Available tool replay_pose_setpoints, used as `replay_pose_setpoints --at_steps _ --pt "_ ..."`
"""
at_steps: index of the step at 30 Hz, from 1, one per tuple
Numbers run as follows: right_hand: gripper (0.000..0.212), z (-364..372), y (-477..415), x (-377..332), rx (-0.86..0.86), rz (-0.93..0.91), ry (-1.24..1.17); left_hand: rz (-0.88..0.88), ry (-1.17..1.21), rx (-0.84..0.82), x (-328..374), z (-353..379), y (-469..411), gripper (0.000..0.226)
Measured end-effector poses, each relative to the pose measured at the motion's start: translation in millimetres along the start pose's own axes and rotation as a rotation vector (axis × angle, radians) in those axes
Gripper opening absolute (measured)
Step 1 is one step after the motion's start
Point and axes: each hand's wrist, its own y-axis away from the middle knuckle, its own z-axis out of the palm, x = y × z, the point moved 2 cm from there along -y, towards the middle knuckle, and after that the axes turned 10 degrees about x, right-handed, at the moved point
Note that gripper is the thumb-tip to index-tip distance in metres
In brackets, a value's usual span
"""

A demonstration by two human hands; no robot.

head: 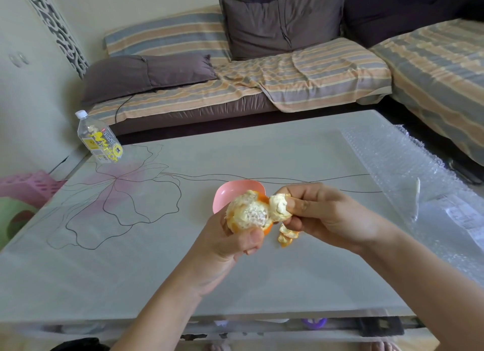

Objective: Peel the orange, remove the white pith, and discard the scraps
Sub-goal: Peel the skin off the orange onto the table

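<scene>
My left hand point(233, 243) cups a partly peeled orange point(248, 213) above the table, its top bared to white pith and its lower half in orange skin. My right hand point(322, 217) pinches a flap of peel point(280, 205), white side up, still joined to the fruit's right side. Under my right hand a torn strip of peel point(286, 236) hangs or lies on the table; which one is unclear. A pink bowl point(230, 192) sits just behind the orange, partly hidden by it.
The pale table point(183, 259) has a flower drawing at left. A plastic bottle point(98, 138) stands at its far left corner. Bubble wrap point(408, 172) covers the right end. A striped sofa point(262, 83) lies beyond; pink and green bins point(28, 191) sit left.
</scene>
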Motion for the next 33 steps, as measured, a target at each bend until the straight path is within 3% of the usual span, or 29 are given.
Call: replay_pose_setpoints --at_steps 3,7,16,22,24,26,28,31,33 --pt "0.028 -2.2 0.6 -0.1 -0.095 0.012 -0.060 -0.035 0.033 -0.085 -2.0 0.0 3.0 0.069" --pt "0.018 -2.6 -1.4 7.8 -0.218 0.019 -0.181 -0.099 0.125 -0.174 -4.2 -0.6 5.2 0.060" --pt "0.015 1.1 -5.0 24.5 -0.214 0.057 -0.486 -0.147 0.344 -0.207 -9.6 2.2 4.7 0.047" --pt "0.010 0.7 -11.7 26.7 -0.287 0.069 -0.700 -0.198 0.508 -0.194 -9.6 6.2 4.2 0.056" --pt "0.009 -5.1 -16.1 22.6 -0.149 0.112 -0.718 -0.215 0.541 -0.124 -7.6 7.5 4.9 0.065" --pt "0.017 -22.5 -20.3 23.8 0.210 0.168 -0.442 -0.244 0.538 -0.016 -6.9 6.5 4.5 0.070" --pt "0.029 -43.4 -24.3 31.1 0.475 0.221 0.077 -0.282 0.487 0.086 -7.6 3.7 2.0 0.066" --pt "0.018 -63.9 -27.3 50.3 0.561 0.345 0.721 -0.326 0.371 0.202 -11.8 -3.2 -2.6 0.049" --pt "0.014 -66.4 -25.1 62.0 0.544 0.368 0.848 -0.327 0.304 0.242 -13.7 -8.2 -4.1 0.040"
